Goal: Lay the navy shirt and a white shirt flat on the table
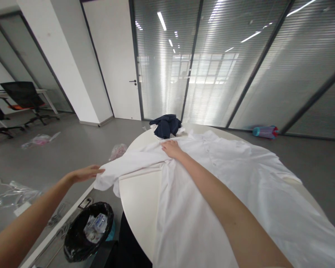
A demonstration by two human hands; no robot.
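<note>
The shirt [226,178] lies on the table [139,201], a clothes bundle [166,125] behind it, a bin [72,248] at left.

This is an office, an open floor beside glazed meeting rooms. From twelve to three o'clock run floor-to-ceiling glass partitions [226,67] in dark metal frames [192,59], with slatted blinds [162,74] behind the glass, and long ceiling strip lights [162,20] show as reflections in it. At eleven o'clock a plain white door [115,56] with a lever handle [133,80] stands next to a square white pillar [64,63]. At ten o'clock a black mesh-backed swivel chair [22,95] sits at a white desk [48,97]. The floor [58,149] is smooth, even grey throughout. A round white meeting table [139,201] fills the near ground, with a black-lined waste bin [86,230] at seven o'clock
</note>
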